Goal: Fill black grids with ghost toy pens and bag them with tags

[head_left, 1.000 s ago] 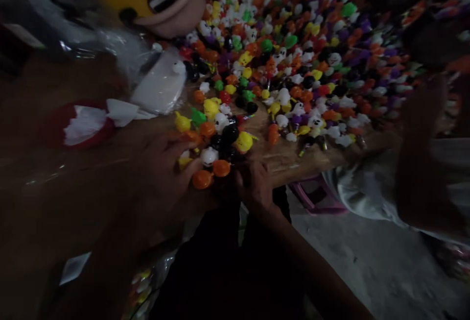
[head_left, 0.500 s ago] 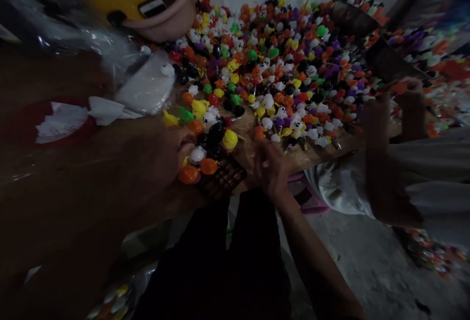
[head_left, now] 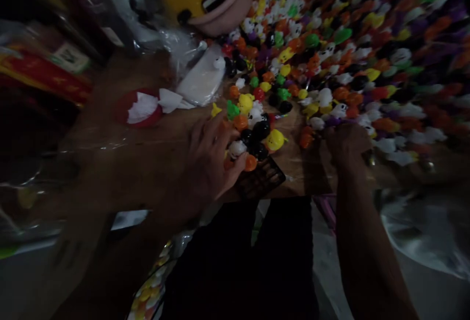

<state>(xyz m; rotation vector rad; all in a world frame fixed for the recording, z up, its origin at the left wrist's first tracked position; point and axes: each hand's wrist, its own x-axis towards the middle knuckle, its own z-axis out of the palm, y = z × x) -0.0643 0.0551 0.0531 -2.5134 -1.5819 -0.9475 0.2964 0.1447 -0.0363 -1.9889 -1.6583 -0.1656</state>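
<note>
Probably light and slick, the white figurine (head_left: 237, 149) sits near the black gridded tray (head_left: 267, 179), best pinched by its rounded sides. The left hand (head_left: 207, 156) curves over it, the right hand (head_left: 347, 142) meets the figurine heap (head_left: 341, 82); whether either grip is closed, I cannot tell.

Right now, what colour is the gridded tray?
The tray looks black or dark brown in the head view.
</note>
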